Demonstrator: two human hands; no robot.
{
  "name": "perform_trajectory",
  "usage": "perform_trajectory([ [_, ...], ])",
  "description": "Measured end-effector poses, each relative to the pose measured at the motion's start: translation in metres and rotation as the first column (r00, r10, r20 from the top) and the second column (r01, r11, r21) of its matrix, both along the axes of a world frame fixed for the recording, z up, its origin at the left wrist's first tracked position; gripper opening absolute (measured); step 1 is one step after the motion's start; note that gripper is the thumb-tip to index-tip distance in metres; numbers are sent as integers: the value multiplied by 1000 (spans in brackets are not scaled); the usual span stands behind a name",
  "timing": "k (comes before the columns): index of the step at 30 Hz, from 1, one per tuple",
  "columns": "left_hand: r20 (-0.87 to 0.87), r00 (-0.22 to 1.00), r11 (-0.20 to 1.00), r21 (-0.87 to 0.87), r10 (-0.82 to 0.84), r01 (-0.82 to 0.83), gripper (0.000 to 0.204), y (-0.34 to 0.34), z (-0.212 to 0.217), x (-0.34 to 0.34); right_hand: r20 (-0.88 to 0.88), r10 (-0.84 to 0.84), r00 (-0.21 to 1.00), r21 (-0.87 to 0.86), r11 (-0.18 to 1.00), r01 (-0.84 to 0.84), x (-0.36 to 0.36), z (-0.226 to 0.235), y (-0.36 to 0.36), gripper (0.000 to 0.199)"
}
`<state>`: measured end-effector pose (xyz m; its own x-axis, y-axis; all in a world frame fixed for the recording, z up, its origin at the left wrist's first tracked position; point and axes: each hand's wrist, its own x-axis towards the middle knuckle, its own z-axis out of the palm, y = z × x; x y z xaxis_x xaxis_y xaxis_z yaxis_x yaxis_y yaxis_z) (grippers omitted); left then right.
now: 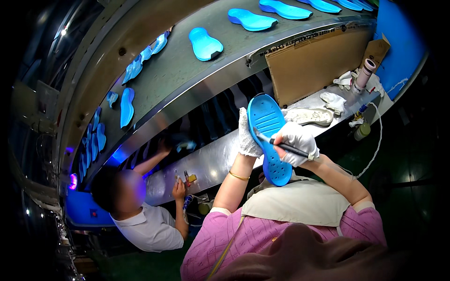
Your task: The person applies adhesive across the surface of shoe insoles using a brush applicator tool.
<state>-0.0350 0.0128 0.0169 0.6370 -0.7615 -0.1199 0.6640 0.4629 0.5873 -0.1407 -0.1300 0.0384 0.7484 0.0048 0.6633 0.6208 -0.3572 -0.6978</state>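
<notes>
Up in front of my chest is a blue shoe sole [265, 111], tilted, with grooves and small holes on its face. My left hand [249, 136], in a white glove, grips it along its left edge. My right hand [300, 139], in a white glove with bare fingertips, is closed around a slim brush [294, 150] with a black handle. The brush tip lies at the sole's left edge, near its middle. Just beyond the sole, a whitish shoe-shaped piece [310, 116] rests on the metal bench [220, 161].
A curved conveyor belt [164, 84] carries several blue soles [205, 44]. Cardboard [318, 65] stands against its side. White gloves [333, 102] and a pink bottle [365, 74] sit at the bench's right. A co-worker [149, 229] works at my left. A pale cord [379, 136] hangs at right.
</notes>
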Motion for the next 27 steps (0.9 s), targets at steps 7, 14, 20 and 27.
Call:
perform_trajectory([
  [7, 162, 981, 978, 197, -107, 74, 95, 18, -20, -39, -265, -11, 964, 328, 939, 101, -22, -14, -30, 10],
  [14, 87, 988, 984, 106, 131, -140, 94, 0, -32, -23, -372, 360, 855, 528, 840, -124, -17, -23, -25, 4],
  [20, 41, 994, 977, -196, 99, -89, 106, -16, -24, -6, -175, 117, 978, 233, 970, -74, -9, -19, -20, 11],
  [27, -3, 990, 890, -439, 139, -126, 114, -15, -18, 13, -344, 212, 915, 529, 849, 2, -10, -11, -11, 9],
])
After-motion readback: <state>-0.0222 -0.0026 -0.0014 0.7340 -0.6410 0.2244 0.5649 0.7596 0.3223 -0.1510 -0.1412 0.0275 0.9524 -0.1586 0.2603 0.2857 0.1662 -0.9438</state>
